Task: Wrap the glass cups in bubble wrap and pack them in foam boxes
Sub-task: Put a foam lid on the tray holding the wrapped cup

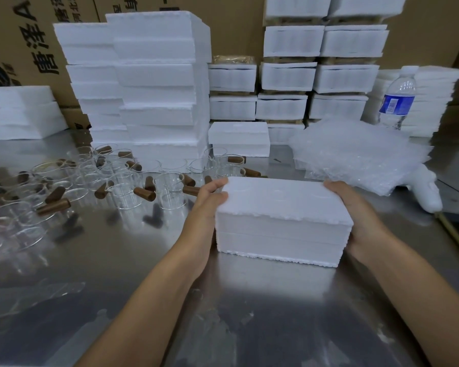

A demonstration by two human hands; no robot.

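Foam box [281, 221], lid closed, sits on the metal table [117, 260] right before you, and you hold it by both ends: your left hand [204, 207] curls fingers over its top edge, your right hand [355, 215] wraps the other end. Glass cups [125, 192] crowd the table to its left; bubble wrap [361, 154] lies heaped behind it.
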